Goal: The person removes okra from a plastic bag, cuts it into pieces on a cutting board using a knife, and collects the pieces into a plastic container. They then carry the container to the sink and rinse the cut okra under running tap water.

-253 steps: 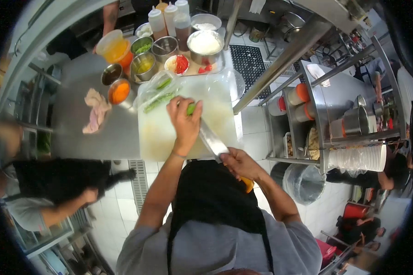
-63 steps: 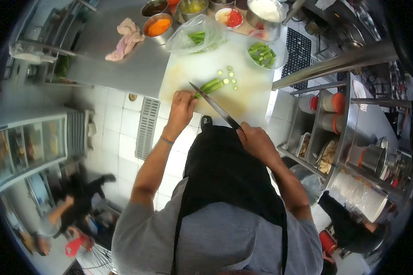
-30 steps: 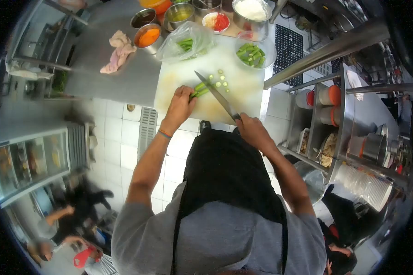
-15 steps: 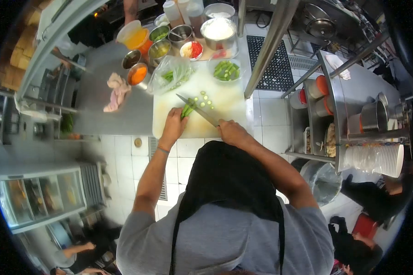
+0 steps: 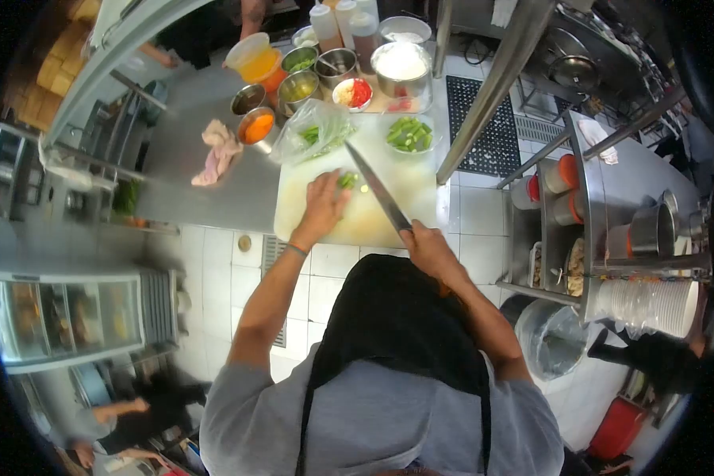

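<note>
Just past the fingertips of the left hand (image 5: 325, 205), on their right side, a small cluster of cut green pieces (image 5: 347, 181) is found on the board. The hand is laid palm down with its fingers partly spread; whether the pieces are pinched or only touched cannot be told. By the right hand (image 5: 430, 250), a knife (image 5: 381, 190) is gripped in closed fingers. Its blade is slanted away from that hand, forward and to the left, with the tip pointed toward a clear plastic bag (image 5: 313, 133). The green pieces are thus set between the left fingertips and the blade, nearer the left hand; a lone pale slice (image 5: 364, 189) is seen just beside them, on the blade's side. Their own long axis is too small to be read, and contact between blade and board cannot be confirmed.

All this is borne by a white cutting board (image 5: 357, 226), with bare surface showing below the pieces. At its far edge, the bag is placed on the left and a clear container of green pieces (image 5: 408, 133) on the right. Farther left, a piece of raw meat (image 5: 216, 155) is rested on the steel table (image 5: 166, 170). Beyond, bowls and squeeze bottles are crowded together; the pale tiled floor (image 5: 480, 218) is seen around the table.
</note>
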Demonstrator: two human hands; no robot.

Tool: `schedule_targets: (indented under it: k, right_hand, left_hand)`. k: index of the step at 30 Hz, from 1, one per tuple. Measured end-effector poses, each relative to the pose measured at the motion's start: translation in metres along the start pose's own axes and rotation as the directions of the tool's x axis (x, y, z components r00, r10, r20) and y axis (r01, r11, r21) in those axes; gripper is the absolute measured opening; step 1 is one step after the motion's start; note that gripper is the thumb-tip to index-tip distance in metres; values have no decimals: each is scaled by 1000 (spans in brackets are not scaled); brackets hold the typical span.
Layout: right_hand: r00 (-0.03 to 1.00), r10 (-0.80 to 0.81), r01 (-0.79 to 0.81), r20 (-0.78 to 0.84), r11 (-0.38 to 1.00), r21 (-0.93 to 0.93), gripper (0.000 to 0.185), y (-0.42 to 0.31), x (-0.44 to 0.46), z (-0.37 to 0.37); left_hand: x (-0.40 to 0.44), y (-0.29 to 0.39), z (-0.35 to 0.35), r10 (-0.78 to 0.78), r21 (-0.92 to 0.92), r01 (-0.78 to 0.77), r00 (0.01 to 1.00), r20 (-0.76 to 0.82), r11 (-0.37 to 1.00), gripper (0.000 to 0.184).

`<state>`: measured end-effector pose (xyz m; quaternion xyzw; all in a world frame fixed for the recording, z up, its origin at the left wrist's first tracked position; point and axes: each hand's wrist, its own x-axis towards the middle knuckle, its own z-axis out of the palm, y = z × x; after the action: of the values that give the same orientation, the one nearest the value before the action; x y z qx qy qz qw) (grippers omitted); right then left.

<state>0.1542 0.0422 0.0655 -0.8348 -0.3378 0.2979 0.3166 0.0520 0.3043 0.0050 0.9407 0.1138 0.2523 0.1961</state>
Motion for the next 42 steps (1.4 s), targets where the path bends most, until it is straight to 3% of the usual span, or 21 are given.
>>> schedule_targets:
  k: [1, 3, 5, 7, 8, 12, 15, 18, 20, 21, 23, 28, 31, 33, 34, 36, 38, 39, 41, 42]
  right_hand:
    - [1000, -2, 2, 11, 1000, -5, 31, 1, -5, -6]
    - [998, -7, 10, -57, 998, 56, 29, 6, -15, -18]
    - [993, -33, 41, -116, 997, 72, 28, 21, -23, -17]
    - [992, 106, -93, -72, 981, 172, 28, 15, -35, -27]
    - [984, 168, -155, -55, 970, 185, 28, 12, -39, -31]
    - [988, 114, -94, -103, 979, 179, 28, 23, -53, -31]
    - [973, 224, -206, -49, 949, 238, 28, 23, -60, -35]
    - [962, 264, -245, -74, 948, 202, 28, 26, -69, -37]
    - [964, 247, -228, -96, 958, 176, 27, 27, -78, -41]
    - [960, 254, -231, -114, 955, 187, 27, 29, -83, -43]
    - [963, 232, -199, -137, 956, 215, 26, 31, -95, -43]
    - [946, 293, -248, -139, 930, 273, 25, 40, -108, -35]
    - [947, 296, -255, -124, 929, 269, 26, 41, -105, -38]
    - [948, 300, -268, -104, 931, 247, 27, 43, -105, -37]
    - [955, 245, -202, -166, 950, 239, 27, 48, -107, -32]
    - [954, 193, -136, -230, 960, 244, 27, 52, -107, -31]
    - [961, 234, -212, -150, 966, 148, 27, 52, -108, -32]
    - [955, 250, -223, -160, 960, 171, 27, 54, -107, -30]
    - [986, 104, -86, -132, 986, 140, 29, 58, -98, -31]
    - [980, 127, -103, -151, 983, 154, 29, 56, -89, -32]
  left_hand:
    - [-1, 10, 1, -12, 1, 12, 1000, -2, 1000, 58]
    - [1, 35, -8, 3, 310, -72, 976, 216, 948, 72]
    - [10, 28, -5, -34, 305, -40, 972, 234, 952, 71]
    - [24, 23, -5, -74, 291, -29, 939, 336, 956, 58]
    - [26, 17, 3, -11, 329, -71, 971, 238, 942, 44]
    - [38, -11, 20, -103, 357, -15, 945, 310, 934, 34]
    - [44, -24, 25, -28, 329, -61, 965, 260, 942, 25]
    - [46, -25, 23, -88, 320, -8, 955, 285, 947, 22]
    - [48, -25, 19, -163, 136, 138, 966, 200, 981, 23]
    - [54, -15, 14, -141, 132, 115, 969, 205, 985, 23]
    - [65, 5, 1, -196, -153, 208, 977, 89, 966, 25]
    - [153, 54, 8, -64, -287, 73, 997, 38, 955, 28]
    - [206, 65, 34, 36, -311, 8, 990, 137, 950, 30]
    - [225, 67, 43, 75, -210, 35, 867, 493, 977, 31]
    - [222, 64, 42, 69, -204, 38, 869, 490, 978, 31]
    - [205, 70, 31, 254, -355, -202, 961, 106, 913, 31]
    - [175, 85, -15, 169, -533, -119, 985, 46, 838, 32]
    - [145, 67, -16, 35, -435, -28, 999, 7, 900, 26]
    - [72, 54, -36, -131, -335, 122, 991, -4, 934, 24]
    - [30, 44, -38, -137, -235, 129, 990, -18, 963, 45]
